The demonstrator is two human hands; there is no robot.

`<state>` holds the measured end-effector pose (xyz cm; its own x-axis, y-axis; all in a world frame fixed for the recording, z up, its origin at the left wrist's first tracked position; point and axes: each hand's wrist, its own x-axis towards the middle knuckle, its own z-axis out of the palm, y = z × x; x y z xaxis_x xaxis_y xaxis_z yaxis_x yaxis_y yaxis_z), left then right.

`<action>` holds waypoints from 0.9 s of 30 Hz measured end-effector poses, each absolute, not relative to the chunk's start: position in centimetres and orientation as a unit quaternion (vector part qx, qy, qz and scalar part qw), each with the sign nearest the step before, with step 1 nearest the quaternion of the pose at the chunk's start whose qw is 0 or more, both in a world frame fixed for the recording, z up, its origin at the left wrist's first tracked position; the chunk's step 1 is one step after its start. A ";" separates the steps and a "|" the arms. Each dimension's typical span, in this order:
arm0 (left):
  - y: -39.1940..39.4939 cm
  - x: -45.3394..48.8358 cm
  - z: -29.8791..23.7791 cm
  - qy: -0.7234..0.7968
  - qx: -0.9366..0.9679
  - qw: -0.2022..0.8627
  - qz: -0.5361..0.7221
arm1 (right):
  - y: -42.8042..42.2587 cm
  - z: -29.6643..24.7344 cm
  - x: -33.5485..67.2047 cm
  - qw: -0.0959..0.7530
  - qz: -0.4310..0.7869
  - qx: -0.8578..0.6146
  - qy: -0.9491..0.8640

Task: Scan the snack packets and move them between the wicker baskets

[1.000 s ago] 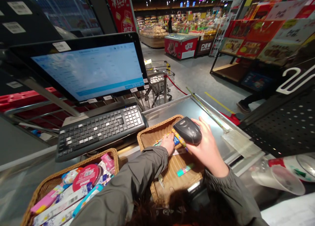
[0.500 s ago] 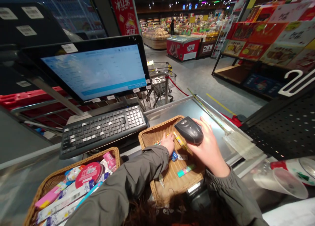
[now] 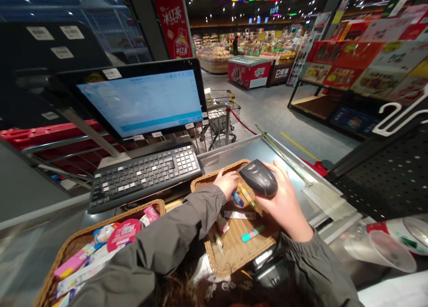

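The black scanner (image 3: 258,178) hangs over the far right part of the wicker basket (image 3: 236,254), and the right hand (image 3: 283,202) keeps its grip wrapped round it. The left hand (image 3: 228,183) has slid towards the basket's far rim; whether its grip holds anything, I can't tell. The blue packet (image 3: 237,199) now lies farther off, beside the yellow tube (image 3: 246,194), leaving the pale strip (image 3: 240,215) barer. The keyboard (image 3: 147,175) lies to the left

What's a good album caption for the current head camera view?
At a shop counter: left hand beside small goods in a wicker basket, right hand holding a black scanner.
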<state>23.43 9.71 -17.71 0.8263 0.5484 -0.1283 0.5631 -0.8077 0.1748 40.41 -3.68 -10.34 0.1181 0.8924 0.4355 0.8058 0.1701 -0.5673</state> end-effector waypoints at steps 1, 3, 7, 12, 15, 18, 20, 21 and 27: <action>9.7 22.5 -16.0 0.296 0.950 0.103 -0.012 | -3.8 -10.2 40.2 0.386 0.054 -0.637 -0.665; 9.4 20.2 -12.7 0.316 0.943 0.092 0.050 | -3.9 -9.9 39.7 0.388 0.050 -0.624 -0.676; 8.1 14.4 -7.8 0.308 0.936 0.017 0.168 | -4.5 -8.9 38.3 0.402 0.035 -0.594 -0.696; 5.2 7.9 -5.0 0.333 0.901 -0.084 0.264 | -5.7 -7.6 35.7 0.398 0.029 -0.538 -0.742; 3.2 5.2 -4.6 0.342 0.883 -0.123 0.296 | -6.7 -7.0 33.6 0.371 0.030 -0.512 -0.775; 1.5 3.0 -4.5 0.356 0.864 -0.157 0.318 | -7.9 -6.6 31.6 0.350 0.029 -0.479 -0.804; 0.6 1.6 -4.4 0.366 0.853 -0.176 0.328 | -8.5 -6.4 30.4 0.336 0.027 -0.461 -0.821; 0.2 1.0 -4.3 0.370 0.848 -0.184 0.333 | -8.8 -6.4 29.9 0.330 0.024 -0.454 -0.827; -1.6 -2.2 -3.8 0.378 0.822 -0.216 0.368 | -10.0 -6.1 27.2 0.324 0.011 -0.433 -0.841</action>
<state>-2.24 -1.58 -3.78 0.4435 0.4625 0.7677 0.7806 -0.6203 -0.0773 27.21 -10.02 -6.14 -0.4148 0.7361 0.5349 0.7214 0.6243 -0.2996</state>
